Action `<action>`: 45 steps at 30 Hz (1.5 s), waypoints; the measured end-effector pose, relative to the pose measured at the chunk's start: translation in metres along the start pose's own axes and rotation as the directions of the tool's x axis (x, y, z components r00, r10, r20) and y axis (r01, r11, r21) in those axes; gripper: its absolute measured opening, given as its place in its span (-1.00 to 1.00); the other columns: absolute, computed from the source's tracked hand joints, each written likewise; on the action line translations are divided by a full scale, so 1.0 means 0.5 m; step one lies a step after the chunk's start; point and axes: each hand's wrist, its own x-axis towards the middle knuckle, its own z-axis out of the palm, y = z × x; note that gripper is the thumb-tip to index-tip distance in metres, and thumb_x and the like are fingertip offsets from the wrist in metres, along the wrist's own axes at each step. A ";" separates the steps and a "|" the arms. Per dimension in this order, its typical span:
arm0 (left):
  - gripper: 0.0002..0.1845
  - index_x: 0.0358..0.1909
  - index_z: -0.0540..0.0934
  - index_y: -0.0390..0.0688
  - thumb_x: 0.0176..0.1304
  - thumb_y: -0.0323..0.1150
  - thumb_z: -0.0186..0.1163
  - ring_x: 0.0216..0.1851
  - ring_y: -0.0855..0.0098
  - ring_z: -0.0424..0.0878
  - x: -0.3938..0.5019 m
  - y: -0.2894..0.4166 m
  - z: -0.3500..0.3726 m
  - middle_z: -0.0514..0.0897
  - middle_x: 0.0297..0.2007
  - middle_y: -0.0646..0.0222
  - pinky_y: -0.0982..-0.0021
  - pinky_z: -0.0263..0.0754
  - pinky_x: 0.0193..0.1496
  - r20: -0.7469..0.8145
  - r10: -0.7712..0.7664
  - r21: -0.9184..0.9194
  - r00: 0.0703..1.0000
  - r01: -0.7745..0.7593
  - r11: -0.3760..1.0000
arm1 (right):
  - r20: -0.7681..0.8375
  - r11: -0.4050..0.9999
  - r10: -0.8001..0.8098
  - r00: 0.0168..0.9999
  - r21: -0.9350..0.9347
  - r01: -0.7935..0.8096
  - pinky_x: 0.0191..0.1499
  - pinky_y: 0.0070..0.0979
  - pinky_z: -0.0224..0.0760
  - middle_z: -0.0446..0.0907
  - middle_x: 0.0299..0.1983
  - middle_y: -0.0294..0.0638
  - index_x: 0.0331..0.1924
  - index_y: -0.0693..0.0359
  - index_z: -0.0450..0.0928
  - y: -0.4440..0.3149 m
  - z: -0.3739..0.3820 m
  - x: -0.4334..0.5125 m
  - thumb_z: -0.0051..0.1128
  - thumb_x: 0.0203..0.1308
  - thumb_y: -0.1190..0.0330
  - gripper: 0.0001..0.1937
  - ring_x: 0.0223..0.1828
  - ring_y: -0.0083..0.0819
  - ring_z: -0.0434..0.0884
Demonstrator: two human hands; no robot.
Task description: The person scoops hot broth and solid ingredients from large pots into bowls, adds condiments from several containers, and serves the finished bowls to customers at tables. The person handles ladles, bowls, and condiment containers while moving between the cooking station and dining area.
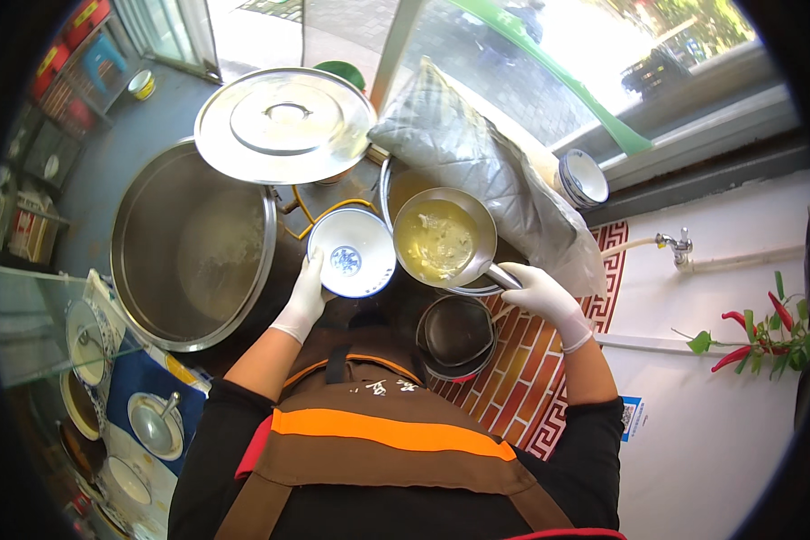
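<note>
My gloved left hand (310, 297) grips the rim of a white porcelain bowl (371, 243) with a blue pattern inside; no food shows in it. Close beside it on the right is a metal ladle (484, 229) holding yellowish broth (439, 236) with pale bits. My gloved right hand (540, 290) is closed around the ladle's handle. Beneath the ladle lies a large round vessel (384, 182), partly covered by a silvery quilted cover (459, 135). To the left stands a big steel pot (270, 270) with cloudy liquid inside.
A steel lid (209, 135) rests by the big pot's far rim. Stacked bowls (584, 179) sit near the window. A dark pan (459, 331) is below the ladle. Bowls, one a lidded dish with a spoon (156, 422), line the left counter. A tap (680, 248) projects from the right wall.
</note>
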 end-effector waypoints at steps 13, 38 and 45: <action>-0.26 0.65 0.17 0.07 0.63 0.23 -0.03 0.44 0.26 0.52 -0.022 0.059 -0.156 0.46 0.48 0.23 -0.01 0.66 0.26 -0.109 0.366 -0.042 0.924 -0.372 0.927 | 0.073 0.755 -0.519 0.851 -0.427 0.497 0.09 -0.14 0.56 0.72 -0.07 0.23 0.27 0.27 0.58 -0.292 0.047 0.110 0.20 0.18 0.38 -0.48 0.00 0.13 0.72; -0.32 0.60 0.21 0.16 0.62 0.22 0.02 0.46 0.14 0.46 -0.133 0.149 -0.319 0.41 0.51 0.30 -0.32 0.52 0.32 -0.334 0.238 -0.433 0.912 -0.374 0.820 | 0.121 0.028 -0.891 0.437 -0.947 0.320 -0.32 -0.25 0.67 0.66 -0.24 -0.14 0.34 0.09 0.50 -0.631 0.262 0.177 0.20 0.27 0.42 -0.49 -0.27 -0.15 0.77; -0.33 0.54 0.40 -0.16 0.68 0.13 -0.04 0.48 0.16 0.48 -0.102 0.179 -0.267 0.50 0.49 0.18 0.05 0.40 0.53 -0.259 0.361 -0.402 0.896 -0.440 0.803 | -0.160 0.365 -0.914 0.373 -0.725 0.584 -0.32 -0.29 0.66 0.69 -0.19 -0.05 0.47 0.03 0.45 -0.414 0.147 0.264 0.33 0.22 0.38 -0.33 -0.24 -0.28 0.76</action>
